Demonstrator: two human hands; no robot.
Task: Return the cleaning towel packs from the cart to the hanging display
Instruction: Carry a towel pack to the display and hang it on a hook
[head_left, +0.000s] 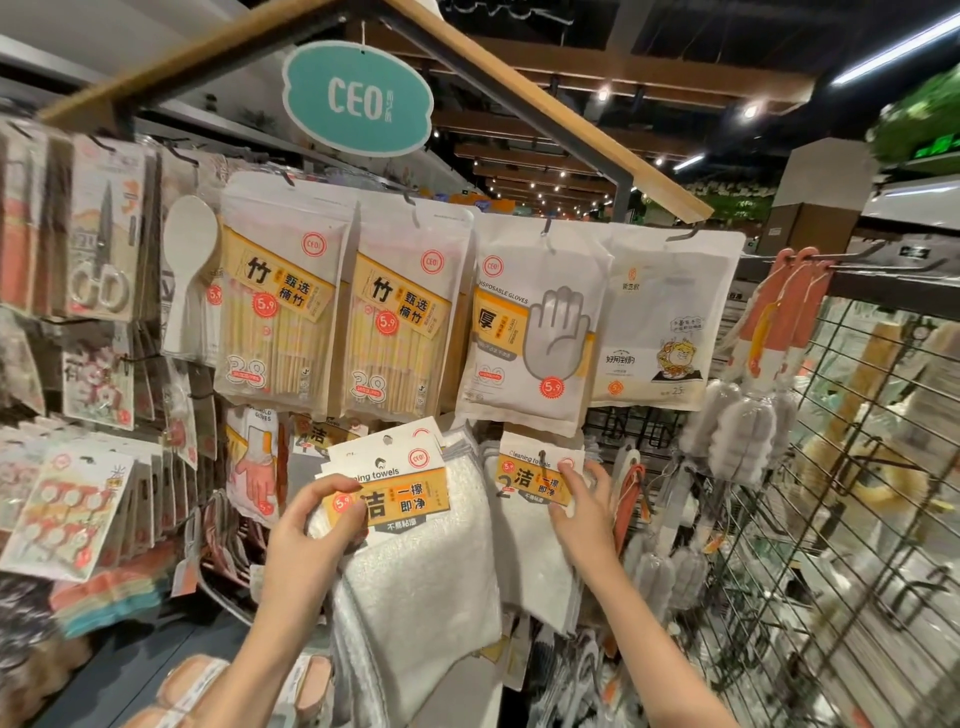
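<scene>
My left hand (311, 525) grips a stack of white cleaning towel packs (415, 571) by the left edge of their orange-and-white header card, held up in front of the display. To the right, another cleaning towel pack (530, 545) hangs on a display hook (542, 457). My right hand (584, 501) rests on that hanging pack's card, fingers spread, thumb under its lower right corner.
Above hang bamboo chopstick packs (280, 301), a disposable gloves pack (530, 332) and a white bag pack (660, 322). Scissors and small goods fill the left pegs. A wire grid panel (831, 519) with bottle brushes (737, 426) stands to the right. The cart is not in view.
</scene>
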